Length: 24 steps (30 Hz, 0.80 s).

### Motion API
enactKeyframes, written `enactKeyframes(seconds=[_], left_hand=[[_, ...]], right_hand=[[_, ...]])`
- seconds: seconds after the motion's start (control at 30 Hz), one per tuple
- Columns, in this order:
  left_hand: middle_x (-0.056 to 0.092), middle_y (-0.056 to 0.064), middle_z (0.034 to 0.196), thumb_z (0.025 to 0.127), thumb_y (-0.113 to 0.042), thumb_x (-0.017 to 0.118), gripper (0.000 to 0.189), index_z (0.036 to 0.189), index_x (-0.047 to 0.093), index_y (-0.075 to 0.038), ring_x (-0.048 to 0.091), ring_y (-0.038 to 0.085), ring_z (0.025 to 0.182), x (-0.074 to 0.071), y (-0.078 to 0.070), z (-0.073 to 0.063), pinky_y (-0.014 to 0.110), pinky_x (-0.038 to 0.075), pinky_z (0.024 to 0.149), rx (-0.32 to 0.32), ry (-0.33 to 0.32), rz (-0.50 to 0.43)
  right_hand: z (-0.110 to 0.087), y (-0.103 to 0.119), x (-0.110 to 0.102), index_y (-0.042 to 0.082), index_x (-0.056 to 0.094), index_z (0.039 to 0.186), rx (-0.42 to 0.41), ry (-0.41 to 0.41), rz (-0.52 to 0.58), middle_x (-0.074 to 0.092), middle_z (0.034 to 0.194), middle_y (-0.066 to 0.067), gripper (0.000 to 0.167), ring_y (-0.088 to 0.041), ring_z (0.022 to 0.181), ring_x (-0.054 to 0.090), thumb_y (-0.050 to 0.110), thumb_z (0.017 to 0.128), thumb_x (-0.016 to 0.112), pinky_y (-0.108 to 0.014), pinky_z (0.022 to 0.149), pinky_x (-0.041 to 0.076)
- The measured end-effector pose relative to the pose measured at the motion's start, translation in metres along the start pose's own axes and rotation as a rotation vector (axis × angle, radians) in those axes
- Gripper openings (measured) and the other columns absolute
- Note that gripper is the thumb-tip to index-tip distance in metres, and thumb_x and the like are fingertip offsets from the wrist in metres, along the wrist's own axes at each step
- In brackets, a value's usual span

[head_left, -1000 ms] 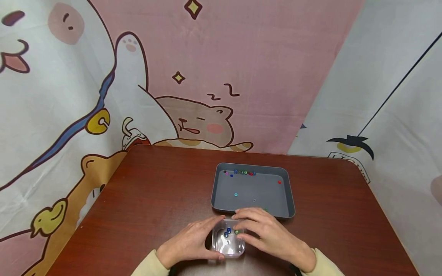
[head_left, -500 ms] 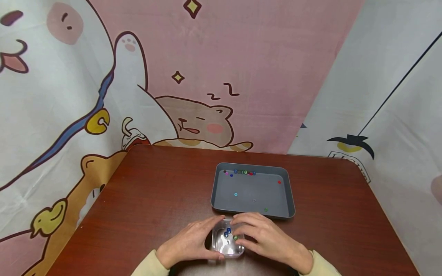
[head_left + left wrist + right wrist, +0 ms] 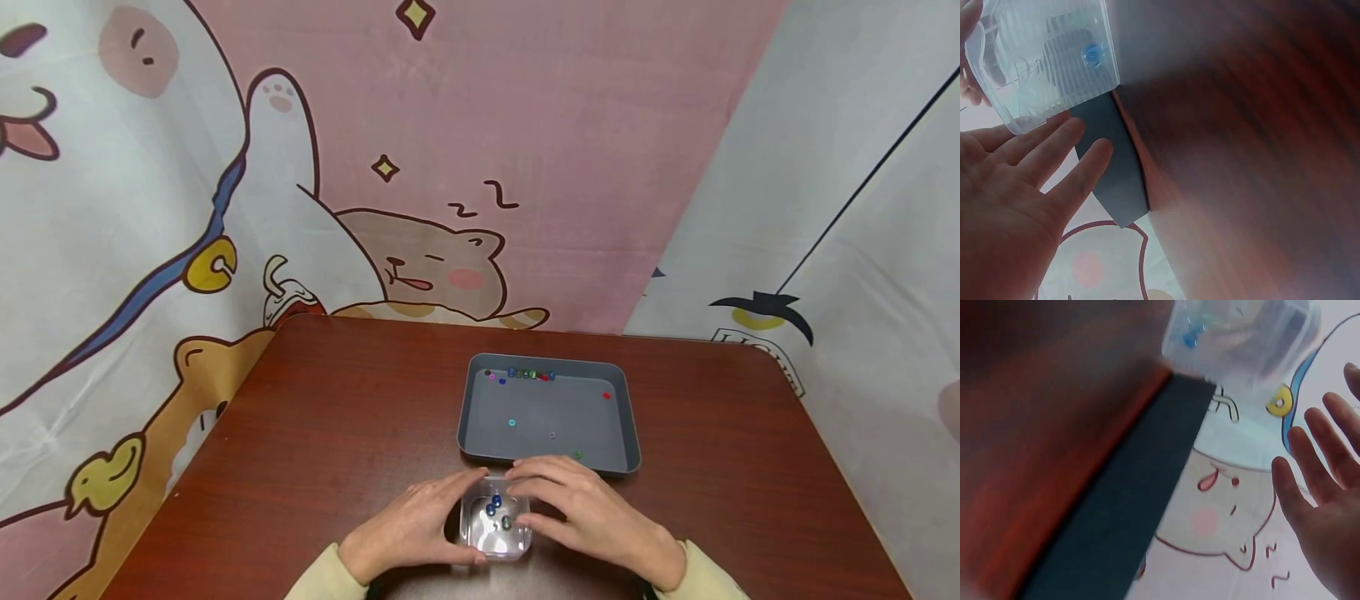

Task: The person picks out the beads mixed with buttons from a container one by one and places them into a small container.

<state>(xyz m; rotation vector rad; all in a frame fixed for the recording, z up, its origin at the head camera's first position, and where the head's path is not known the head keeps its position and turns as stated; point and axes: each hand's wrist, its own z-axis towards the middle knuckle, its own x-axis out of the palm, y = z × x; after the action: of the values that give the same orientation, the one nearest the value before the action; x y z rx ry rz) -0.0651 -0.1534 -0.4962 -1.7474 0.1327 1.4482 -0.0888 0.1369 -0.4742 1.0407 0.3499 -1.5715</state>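
While left grip (image 3: 416, 523) spans clear box (image 3: 497, 543), right grip (image 3: 579, 505) splays.

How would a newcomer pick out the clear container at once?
On the brown table, find the gray tray. Nearer the camera, between the left hand and right hand, sits the clear container; unlike the opaque tray, it is see-through and smaller.

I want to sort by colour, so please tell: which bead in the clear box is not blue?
The greenish bead, near the thumb of the right hand; the two blue beads lie close together, nearer to the gray tray.
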Motion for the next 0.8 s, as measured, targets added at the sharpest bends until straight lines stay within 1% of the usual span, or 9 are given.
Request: enactKeyframes(seconds=[0.1,0.23,0.33,0.47,0.53,0.63,0.73,0.8], left_hand=[[0.056,0.007,0.149,0.083,-0.070,0.074,0.102,0.158,0.040,-0.009,0.060,0.020,0.129,0.000,-0.001,0.000,0.042,0.053,0.103,-0.002,-0.001,0.009],[0.056,0.007,0.150,0.082,-0.070,0.075,0.103,0.158,0.041,-0.009,0.060,0.021,0.129,-0.001,-0.001,0.000,0.043,0.053,0.104,-0.007,0.000,0.017],[0.057,0.007,0.149,0.082,-0.070,0.075,0.102,0.157,0.041,-0.010,0.060,0.021,0.129,0.000,-0.001,0.001,0.043,0.053,0.103,-0.013,0.004,0.019],[0.057,0.006,0.149,0.082,-0.070,0.075,0.102,0.157,0.041,-0.011,0.060,0.020,0.129,0.000,-0.002,0.001,0.044,0.053,0.103,-0.012,0.003,0.020],[0.057,0.006,0.149,0.082,-0.071,0.074,0.102,0.157,0.041,-0.011,0.060,0.020,0.129,0.000,-0.002,0.001,0.044,0.053,0.104,-0.008,-0.001,0.022],[0.057,0.006,0.149,0.082,-0.071,0.074,0.103,0.158,0.041,-0.010,0.060,0.020,0.129,0.000,-0.002,0.000,0.044,0.053,0.104,-0.001,-0.007,0.028],[0.057,0.006,0.148,0.082,-0.071,0.074,0.103,0.158,0.041,-0.011,0.061,0.020,0.128,0.000,-0.001,0.000,0.044,0.053,0.104,0.003,-0.011,0.032],[0.058,0.006,0.148,0.082,-0.071,0.075,0.102,0.158,0.041,-0.011,0.061,0.020,0.128,0.000,-0.001,0.000,0.043,0.053,0.104,0.005,-0.013,0.033]], right_hand=[[0.002,-0.008,-0.012,0.018,0.071,0.125,0.017,-0.058,0.016,0.067,0.132,-0.001,0.030,-0.018,0.123,0.062,0.032,0.098,0.073,-0.023,0.110,0.040],[0.006,-0.023,-0.031,0.014,0.069,0.130,0.057,-0.133,0.038,0.067,0.133,-0.005,0.033,-0.021,0.121,0.064,0.028,0.100,0.072,-0.020,0.110,0.042],[0.006,-0.036,-0.043,0.014,0.069,0.132,0.124,-0.141,0.033,0.066,0.135,-0.003,0.035,-0.021,0.122,0.064,0.024,0.098,0.074,-0.017,0.109,0.041],[0.007,-0.051,-0.054,0.014,0.068,0.134,0.201,-0.114,-0.015,0.066,0.137,-0.002,0.045,-0.021,0.124,0.063,0.015,0.091,0.080,-0.015,0.108,0.041],[0.008,-0.057,-0.058,0.012,0.068,0.135,0.221,-0.098,-0.043,0.065,0.138,-0.003,0.049,-0.022,0.125,0.063,0.012,0.088,0.083,-0.021,0.105,0.047],[0.009,-0.066,-0.061,0.011,0.067,0.136,0.262,-0.065,-0.067,0.064,0.140,-0.003,0.050,-0.024,0.127,0.062,0.012,0.088,0.083,-0.035,0.100,0.054],[0.011,-0.074,-0.062,0.010,0.066,0.137,0.309,-0.026,-0.067,0.064,0.140,-0.004,0.049,-0.026,0.128,0.061,0.016,0.091,0.081,-0.048,0.096,0.056],[0.012,-0.079,-0.063,0.010,0.066,0.138,0.340,0.001,-0.062,0.064,0.140,-0.004,0.048,-0.026,0.129,0.060,0.020,0.093,0.080,-0.051,0.098,0.055]])
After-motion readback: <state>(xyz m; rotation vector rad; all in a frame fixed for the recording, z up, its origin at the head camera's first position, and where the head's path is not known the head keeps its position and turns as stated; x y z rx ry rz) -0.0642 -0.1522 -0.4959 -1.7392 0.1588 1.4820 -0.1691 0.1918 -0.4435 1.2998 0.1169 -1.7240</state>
